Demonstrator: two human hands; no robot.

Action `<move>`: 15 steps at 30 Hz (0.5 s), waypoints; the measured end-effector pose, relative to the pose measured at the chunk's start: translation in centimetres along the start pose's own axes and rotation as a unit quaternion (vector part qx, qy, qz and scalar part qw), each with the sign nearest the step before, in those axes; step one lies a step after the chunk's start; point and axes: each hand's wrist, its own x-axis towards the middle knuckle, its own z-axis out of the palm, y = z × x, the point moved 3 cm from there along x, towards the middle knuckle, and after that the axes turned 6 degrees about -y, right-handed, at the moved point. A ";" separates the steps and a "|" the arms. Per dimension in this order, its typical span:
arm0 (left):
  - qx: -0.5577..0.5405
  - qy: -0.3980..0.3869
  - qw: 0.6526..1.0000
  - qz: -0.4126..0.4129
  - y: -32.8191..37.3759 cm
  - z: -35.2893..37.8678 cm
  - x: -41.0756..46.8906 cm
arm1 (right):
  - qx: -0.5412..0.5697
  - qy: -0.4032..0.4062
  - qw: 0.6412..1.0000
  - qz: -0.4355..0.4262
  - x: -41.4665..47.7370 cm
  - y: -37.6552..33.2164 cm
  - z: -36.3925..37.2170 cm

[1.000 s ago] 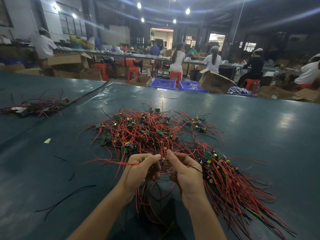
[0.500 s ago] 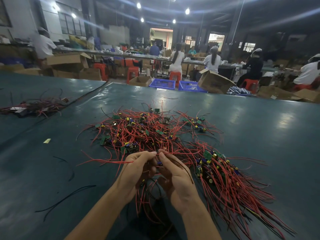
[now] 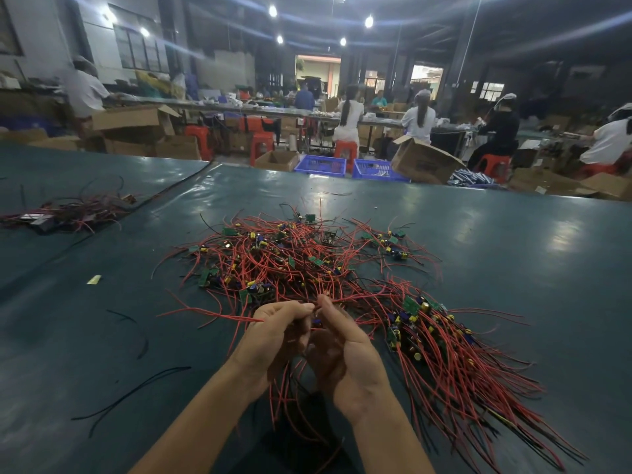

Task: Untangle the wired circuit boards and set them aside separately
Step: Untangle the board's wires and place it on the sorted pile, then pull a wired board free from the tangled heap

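Stray black wires (image 3: 147,384) beside wired boards (image 3: 280,265)

Tangled boards (image 3: 290,261) behind sorted bundle (image 3: 444,347)

Just nearer than the tangled pile (image 3: 301,265), the left hand (image 3: 273,336) and right hand (image 3: 342,347) pinch red wires (image 3: 219,314); what lies between the palms is hidden, bar a dark blue speck (image 3: 316,322); far left of the pile, a dim wire heap (image 3: 68,213) is cut by the frame edge, its parts unreadable.
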 end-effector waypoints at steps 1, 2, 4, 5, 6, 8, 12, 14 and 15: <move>0.017 -0.004 1.000 0.011 0.1 0.0 -0.1 | -0.004 0.015 1.000 0.000 0.0 -0.4 -0.2; 0.028 -0.004 0.999 0.019 0.3 -0.1 -0.1 | -0.012 0.038 0.999 -0.002 0.0 -0.9 -0.6; 0.042 -0.002 0.999 0.028 0.4 -0.2 -0.1 | -0.024 0.080 0.996 -0.010 0.0 -1.9 -1.5; 0.051 -0.001 0.998 0.032 0.5 -0.2 0.0 | -0.024 0.095 0.995 -0.018 -0.1 -2.4 -1.8; 0.060 -0.001 0.998 0.036 0.4 -0.1 0.0 | -0.022 0.108 0.994 -0.027 -0.1 -2.7 -2.1; 0.075 -0.001 0.996 0.041 0.3 0.1 0.0 | -0.031 0.129 0.990 -0.045 -0.2 -2.9 -2.2; 0.079 0.012 0.996 0.043 0.4 0.0 0.0 | -0.102 0.176 0.975 -0.086 -0.3 -2.7 -2.1; 0.071 0.018 0.996 0.041 0.5 -0.3 0.0 | -0.099 0.184 0.971 -0.116 -0.5 -2.8 -2.0; 0.069 0.019 0.997 0.039 0.5 -0.3 0.0 | -0.096 0.186 0.970 -0.127 -0.6 -2.9 -2.0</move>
